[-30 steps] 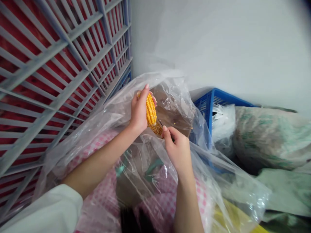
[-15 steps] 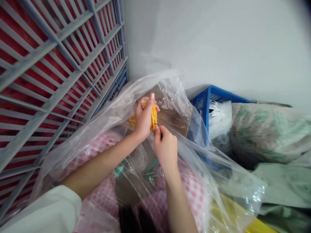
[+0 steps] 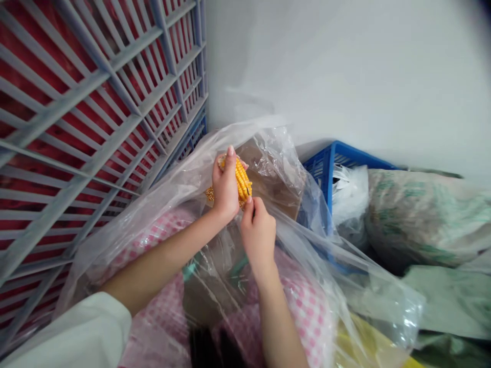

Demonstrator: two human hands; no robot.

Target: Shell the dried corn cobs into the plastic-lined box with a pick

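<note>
My left hand (image 3: 226, 186) is shut around a yellow ear of dried corn (image 3: 243, 179), its fingers wrapped behind the kernels. The ear's brownish, partly stripped end (image 3: 209, 193) sticks out to the left of that hand. My right hand (image 3: 258, 234) lies just below the ear, with its fingertips pinched against the kernels. A thin dark pick shows in these fingers in the earlier views, but here they hide it. Both hands work inside a clear plastic bag (image 3: 282, 163), which has brown cardboard (image 3: 276, 191) behind it.
A grey rack (image 3: 84, 102) with red contents stands on the left, and a white wall (image 3: 345, 66) rises behind. On the right are a blue crate (image 3: 326, 166) and a stuffed, printed sack (image 3: 422, 220). Pink checked cloth (image 3: 307, 306) lies below the hands.
The ear has turned, so its stripped end now points left instead of down and right. My right hand has moved left and up against the ear.
</note>
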